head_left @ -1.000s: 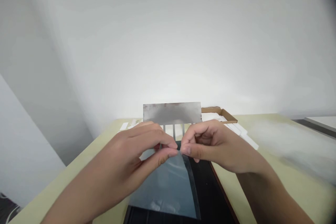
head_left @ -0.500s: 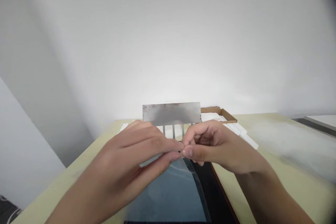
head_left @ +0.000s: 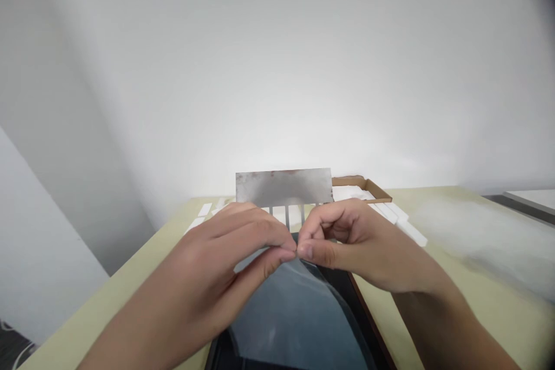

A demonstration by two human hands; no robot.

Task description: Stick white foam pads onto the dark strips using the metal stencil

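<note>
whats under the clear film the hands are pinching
A dark glossy panel shows through the clear film. Its far edge is hidden behind the left hand and right hand.

A plain white wall [head_left: 277, 69] is seen across most of the view, lit softly and most brightly low at its middle. A pale yellow-green table [head_left: 477, 277] is set against it. At left a lighter partition [head_left: 39, 254] is noted, with dark floor [head_left: 6, 347] below it. A white, grey-edged surface [head_left: 531, 199] is glimpsed far right.

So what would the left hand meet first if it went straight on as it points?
The right hand, almost at once; it seems to touch the left hand where both pinch the clear film.
</note>
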